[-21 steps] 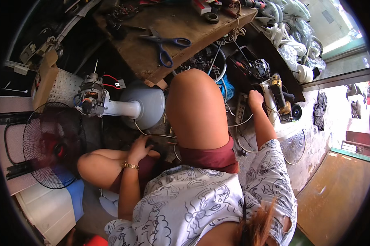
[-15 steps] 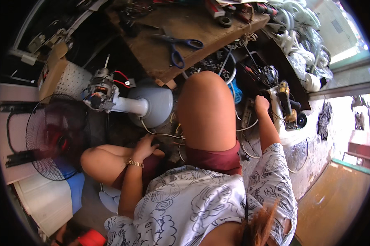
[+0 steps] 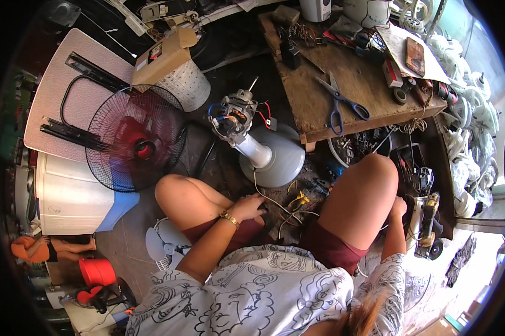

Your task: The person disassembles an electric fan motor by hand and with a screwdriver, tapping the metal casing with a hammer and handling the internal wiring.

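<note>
Cluttered repair-shop floor, wooden counter (image 3: 353, 84) ahead with blue-handled scissors (image 3: 339, 103) | I see left hand (image 3: 248, 206) down between the knees, fingers curled on the wires (image 3: 294, 204) by the grey fan base (image 3: 272, 162), grip unclear | right hand (image 3: 399, 207) behind right knee, near yellow drill (image 3: 429, 215), can't tell its state | red fan (image 3: 135, 137) left.

Rough wooden bench (image 3: 370, 95), glossy plastic fan base (image 3: 275, 159)

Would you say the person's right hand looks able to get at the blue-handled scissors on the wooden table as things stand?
Probably not without shifting. The right hand is low beside the raised right knee, which sits between it and the blue-handled scissors. These lie uncovered on the wooden table, so only the knee and the stretch hinder.
</note>
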Action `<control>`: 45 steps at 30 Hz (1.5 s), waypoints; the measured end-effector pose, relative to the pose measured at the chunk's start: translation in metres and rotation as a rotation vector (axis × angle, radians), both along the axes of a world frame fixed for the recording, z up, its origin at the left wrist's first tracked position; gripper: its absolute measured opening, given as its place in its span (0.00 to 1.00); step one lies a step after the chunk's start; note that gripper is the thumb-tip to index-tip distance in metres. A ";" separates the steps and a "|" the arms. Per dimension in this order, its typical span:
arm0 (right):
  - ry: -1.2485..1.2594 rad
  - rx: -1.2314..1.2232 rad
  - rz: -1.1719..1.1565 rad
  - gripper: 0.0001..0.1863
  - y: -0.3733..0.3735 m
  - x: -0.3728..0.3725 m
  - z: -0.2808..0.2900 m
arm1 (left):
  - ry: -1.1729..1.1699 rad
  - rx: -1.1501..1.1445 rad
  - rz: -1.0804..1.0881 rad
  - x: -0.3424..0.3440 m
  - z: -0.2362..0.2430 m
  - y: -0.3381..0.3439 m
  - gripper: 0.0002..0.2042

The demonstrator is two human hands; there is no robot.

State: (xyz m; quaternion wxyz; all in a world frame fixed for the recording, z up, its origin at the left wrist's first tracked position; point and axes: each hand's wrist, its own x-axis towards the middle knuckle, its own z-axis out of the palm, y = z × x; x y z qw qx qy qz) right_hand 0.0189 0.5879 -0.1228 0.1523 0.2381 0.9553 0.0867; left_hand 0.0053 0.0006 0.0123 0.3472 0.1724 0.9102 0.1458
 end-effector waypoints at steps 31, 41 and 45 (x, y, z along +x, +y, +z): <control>0.091 -1.633 0.690 0.22 -0.363 -0.325 0.265 | 0.121 0.185 0.081 0.003 -0.012 0.002 0.20; -0.313 -1.742 0.757 0.20 -0.404 -0.382 0.245 | 0.011 0.195 0.223 0.004 -0.016 -0.006 0.20; -0.320 -1.774 0.810 0.19 -0.406 -0.385 0.239 | 0.011 0.193 0.228 0.004 -0.013 -0.006 0.20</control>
